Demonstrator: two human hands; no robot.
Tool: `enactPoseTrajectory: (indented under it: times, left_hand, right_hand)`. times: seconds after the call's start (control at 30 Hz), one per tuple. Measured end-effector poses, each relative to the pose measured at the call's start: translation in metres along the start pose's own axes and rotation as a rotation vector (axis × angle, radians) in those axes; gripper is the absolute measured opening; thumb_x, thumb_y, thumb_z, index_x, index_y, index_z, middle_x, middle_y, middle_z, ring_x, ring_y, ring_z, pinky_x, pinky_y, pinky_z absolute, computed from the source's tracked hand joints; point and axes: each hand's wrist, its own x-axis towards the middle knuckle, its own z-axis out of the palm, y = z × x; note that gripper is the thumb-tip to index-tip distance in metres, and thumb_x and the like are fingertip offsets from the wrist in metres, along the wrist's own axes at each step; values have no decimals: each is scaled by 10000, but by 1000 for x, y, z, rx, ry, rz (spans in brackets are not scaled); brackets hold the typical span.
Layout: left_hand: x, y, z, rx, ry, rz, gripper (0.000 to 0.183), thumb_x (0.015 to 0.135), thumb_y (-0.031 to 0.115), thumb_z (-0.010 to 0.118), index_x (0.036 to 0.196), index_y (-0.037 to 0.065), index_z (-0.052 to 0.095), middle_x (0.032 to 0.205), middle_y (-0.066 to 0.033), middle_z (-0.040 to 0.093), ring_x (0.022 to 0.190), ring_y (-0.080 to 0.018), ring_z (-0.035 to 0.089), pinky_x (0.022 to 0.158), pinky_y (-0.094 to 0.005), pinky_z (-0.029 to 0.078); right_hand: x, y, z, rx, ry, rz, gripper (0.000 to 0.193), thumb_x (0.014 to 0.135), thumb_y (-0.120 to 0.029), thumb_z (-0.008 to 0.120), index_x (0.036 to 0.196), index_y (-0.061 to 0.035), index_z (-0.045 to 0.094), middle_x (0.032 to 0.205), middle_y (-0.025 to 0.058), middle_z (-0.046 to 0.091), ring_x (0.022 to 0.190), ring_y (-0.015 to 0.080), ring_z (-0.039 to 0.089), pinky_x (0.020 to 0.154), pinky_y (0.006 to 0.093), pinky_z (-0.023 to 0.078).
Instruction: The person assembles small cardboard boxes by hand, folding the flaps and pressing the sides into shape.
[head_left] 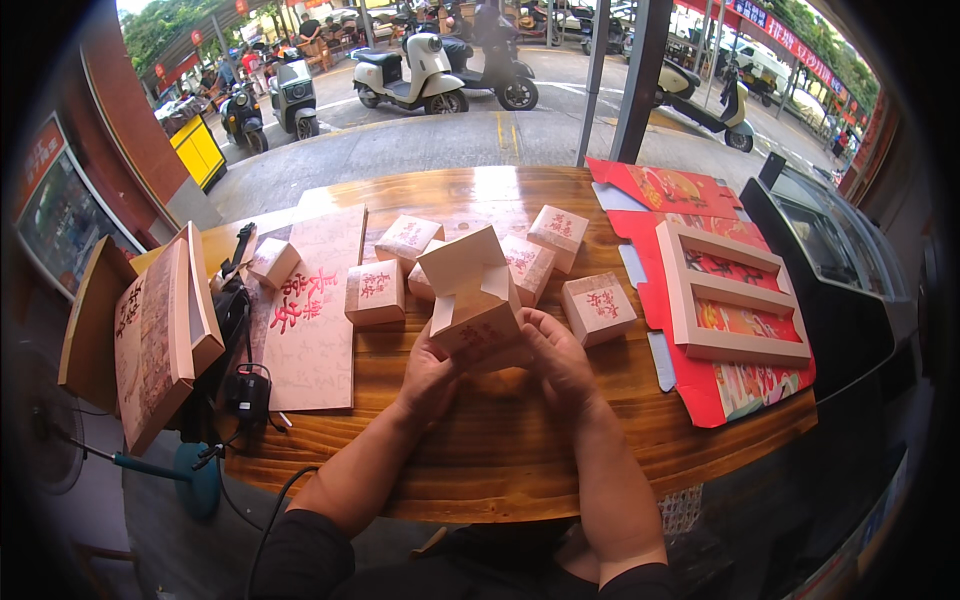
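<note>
Two hands hold one small carton [483, 328] between them above the middle of the counter [500, 470]: the left hand [430, 372] grips its lower left side, and the right hand [556, 362] pinches its lower right corner. Fingers on the underside are largely hidden. The carton is tilted, pale pink with printed sides, and its top is open with a wide flap [460, 262] raised on the far side. Just beyond and beside it stand six closed boxes of similar kind: a left box [375, 293], a far left box [408, 238], a partly covered box [421, 283] behind the carton, a middle box [526, 268], a far right box [557, 238] and a near right box [598, 309]. To the left lies a large pale panel [312, 375] with red characters; a further small box [273, 262] rests at its far left part. Left of the panel are a black adapter [249, 392] with cables and a large tilted box [155, 335]. At the right, a pale two-window frame [745, 351] lies on red printed card [735, 398]. Beyond the counter, several scooters [425, 75] are parked on paving.
</note>
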Motion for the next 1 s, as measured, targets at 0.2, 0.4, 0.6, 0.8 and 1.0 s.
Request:
enactPoseTrajectory:
  times: [0.2, 0.4, 0.6, 0.8, 1.0]
  left_hand:
    - [-2, 1, 1, -9, 9, -15, 627, 866, 196, 792, 1383, 48, 470, 1287, -84, 626, 1207, -190, 590, 1036, -366, 472]
    - [-2, -3, -2, 19, 10, 22, 589, 885, 276, 766, 1352, 25, 511, 1257, -94, 641, 1172, -201, 608, 996, -368, 493]
    - [-3, -3, 1, 46, 22, 38, 577, 902, 289, 746, 1354, 13, 518, 1278, -101, 631, 1186, -212, 601, 1014, -381, 482]
    - [-2, -3, 2, 6, -3, 21, 510, 916, 189, 721, 1352, 40, 502, 1270, -87, 633, 1191, -183, 585, 1035, -359, 454]
    - [-2, -3, 3, 0, 6, 17, 465, 928, 186, 702, 1329, 32, 523, 1238, -84, 643, 1159, -178, 598, 1008, -350, 473]
  right_hand:
    - [-1, 0, 0, -11, 6, 9, 459, 990, -270, 652, 1336, -10, 500, 1196, 85, 649, 1081, 152, 626, 919, 296, 509]
    - [0, 1, 0, -48, 16, 2, 439, 991, -269, 653, 1320, -11, 520, 1183, 80, 652, 1064, 143, 623, 922, 289, 499]
    - [3, 7, -5, -49, 19, -25, 435, 984, -265, 665, 1306, -8, 527, 1168, 86, 657, 1061, 141, 620, 917, 288, 498]
    - [1, 3, -2, -63, 38, -24, 439, 979, -264, 673, 1303, -6, 528, 1158, 91, 657, 1054, 144, 620, 913, 285, 498]
    - [3, 5, -4, -75, 49, -30, 433, 979, -249, 672, 1310, -11, 524, 1166, 91, 653, 1051, 140, 618, 905, 273, 494]
